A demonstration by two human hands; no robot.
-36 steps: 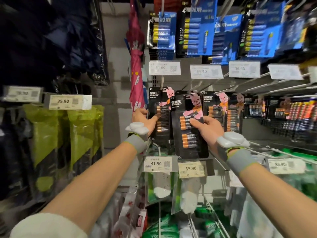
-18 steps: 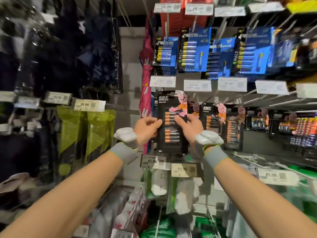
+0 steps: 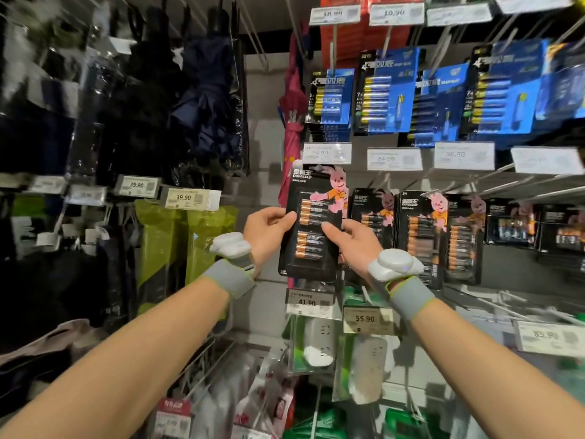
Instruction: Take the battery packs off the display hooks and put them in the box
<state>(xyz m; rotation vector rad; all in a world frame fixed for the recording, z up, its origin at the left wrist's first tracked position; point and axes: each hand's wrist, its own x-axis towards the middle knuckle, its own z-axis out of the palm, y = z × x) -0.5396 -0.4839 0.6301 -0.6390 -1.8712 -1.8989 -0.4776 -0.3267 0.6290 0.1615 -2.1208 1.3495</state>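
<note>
A black battery pack [image 3: 311, 198] with a pink rabbit and copper-topped cells is held upright in front of the display. My left hand [image 3: 266, 231] grips its left edge and my right hand [image 3: 353, 240] grips its right edge, thumb across the front. More black battery packs [image 3: 422, 236] hang on hooks to the right of it. Blue battery packs [image 3: 387, 93] hang on the row above. The box is not in view.
Price tags [image 3: 308, 301] stick out on hook ends just below my hands. Bare metal hooks [image 3: 519, 185] jut out at the right. A pink folded umbrella [image 3: 292, 122] hangs left of the batteries. Dark umbrellas [image 3: 202, 99] and green bags [image 3: 164, 248] fill the left racks.
Both hands have come together on one black pack and drawn it away from the hook row, slightly up and to the left. The camera has tilted up.
</note>
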